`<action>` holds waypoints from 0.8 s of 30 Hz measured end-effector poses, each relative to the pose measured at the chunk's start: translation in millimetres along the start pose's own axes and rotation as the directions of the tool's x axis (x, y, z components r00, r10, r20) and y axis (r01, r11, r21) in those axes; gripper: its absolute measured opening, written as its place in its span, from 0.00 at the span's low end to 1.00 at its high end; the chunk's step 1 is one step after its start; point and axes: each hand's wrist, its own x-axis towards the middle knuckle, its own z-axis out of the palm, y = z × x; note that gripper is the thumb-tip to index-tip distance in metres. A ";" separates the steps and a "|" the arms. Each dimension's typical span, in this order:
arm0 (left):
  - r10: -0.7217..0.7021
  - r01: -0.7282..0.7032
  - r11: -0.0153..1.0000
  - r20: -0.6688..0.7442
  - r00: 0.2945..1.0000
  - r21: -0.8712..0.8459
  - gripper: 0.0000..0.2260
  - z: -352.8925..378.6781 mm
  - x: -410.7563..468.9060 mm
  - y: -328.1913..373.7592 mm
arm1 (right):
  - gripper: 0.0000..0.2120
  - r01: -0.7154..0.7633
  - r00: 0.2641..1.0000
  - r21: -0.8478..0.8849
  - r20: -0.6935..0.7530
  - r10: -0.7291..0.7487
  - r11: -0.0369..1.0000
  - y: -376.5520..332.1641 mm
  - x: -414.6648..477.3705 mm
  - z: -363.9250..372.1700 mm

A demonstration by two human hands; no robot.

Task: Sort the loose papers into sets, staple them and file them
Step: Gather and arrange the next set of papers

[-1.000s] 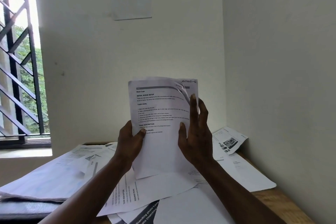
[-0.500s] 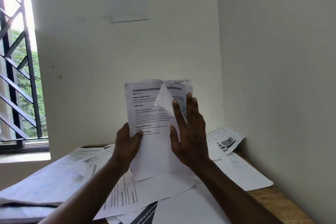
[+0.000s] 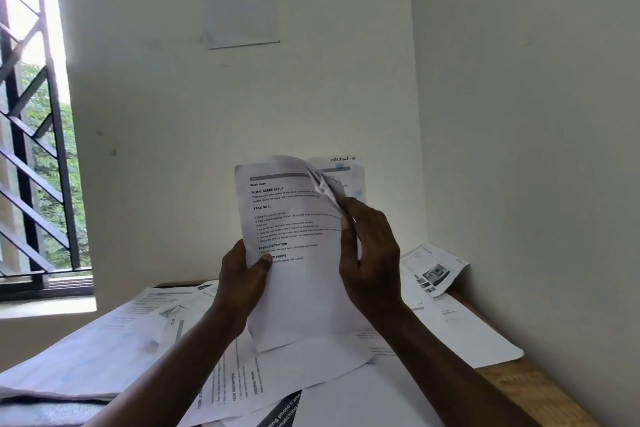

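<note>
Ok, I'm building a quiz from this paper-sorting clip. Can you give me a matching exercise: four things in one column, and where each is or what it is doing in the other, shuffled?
Things
1. Wash Cups sheet
2. wall notice
3. photo page
4. right hand

Places or states
A. curls up against the side wall at the far corner of the table
B. pinches a bent-over top corner
C. held upright above the table
D. stuck high on the back wall

Pairs: 1-C, 2-D, 3-A, 4-B
</note>
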 end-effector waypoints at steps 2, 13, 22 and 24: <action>0.001 -0.001 1.000 0.002 1.000 -0.003 0.13 -0.4 -0.4 0.3 | 0.13 -0.013 0.999 0.043 -0.029 0.015 0.999 -0.2 5.1 -4.6; 0.019 -0.019 1.000 0.022 1.000 -0.016 0.12 0.6 -2.1 3.3 | 0.09 -0.496 0.861 0.460 0.150 0.485 0.737 -14.9 17.8 -12.8; 0.037 -0.037 0.999 0.015 0.999 -0.013 0.11 4.4 -4.0 5.1 | 0.11 -0.571 0.811 0.371 0.116 0.573 0.733 -15.6 20.0 -10.5; 0.037 -0.037 0.999 0.016 0.999 -0.018 0.11 4.9 -4.1 4.9 | 0.09 -0.592 0.796 0.370 0.128 0.592 0.716 -14.7 17.8 -9.1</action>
